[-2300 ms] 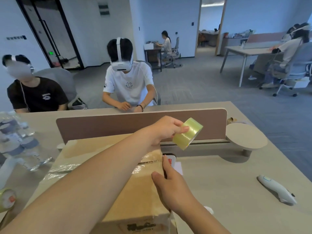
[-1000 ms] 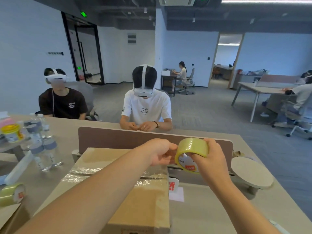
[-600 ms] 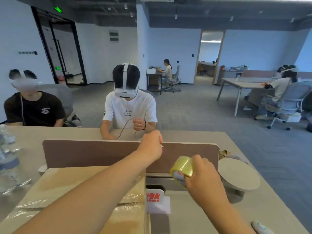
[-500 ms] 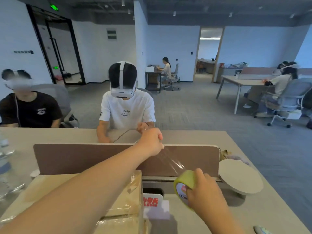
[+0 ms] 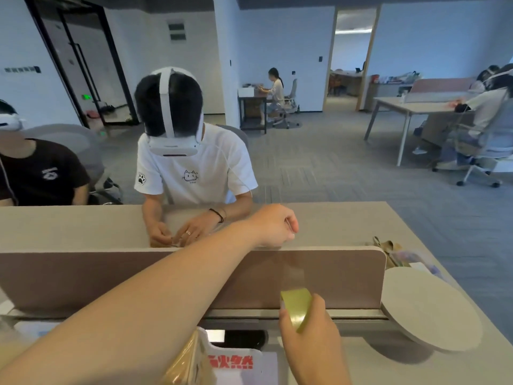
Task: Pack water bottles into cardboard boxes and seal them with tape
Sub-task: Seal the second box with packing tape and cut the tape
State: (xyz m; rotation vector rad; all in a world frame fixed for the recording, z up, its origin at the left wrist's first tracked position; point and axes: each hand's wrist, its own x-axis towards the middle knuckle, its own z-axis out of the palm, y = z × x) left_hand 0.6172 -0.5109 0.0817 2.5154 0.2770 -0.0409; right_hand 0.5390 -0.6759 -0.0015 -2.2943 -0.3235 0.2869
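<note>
My right hand (image 5: 311, 337) is wrapped around the tape roll (image 5: 296, 308), fingers closed on its side, and the roll stands on edge with its flat yellow-green band turned up and toward me. A clear strip of tape (image 5: 291, 269) runs from the roll up and away to my left hand (image 5: 273, 225), so its long axis lies nearly straight between the two hands, rising over the brown divider panel (image 5: 333, 276). My left hand is pinched shut around the strip's far end, held out past the top edge of that panel with the forearm crossing low from the left.

Below my left forearm only a taped corner of the cardboard box (image 5: 184, 362) shows, at the bottom edge of view, with a white card with red print (image 5: 236, 362) just right of it. To the right of my right hand the desk (image 5: 374, 368) lies bare up to a round grey tray (image 5: 427, 309), which overhangs near the panel's end. Beyond my left hand a person in a white shirt (image 5: 194, 173) sits close against the far side of the desk, hands on its surface just beyond the panel.
</note>
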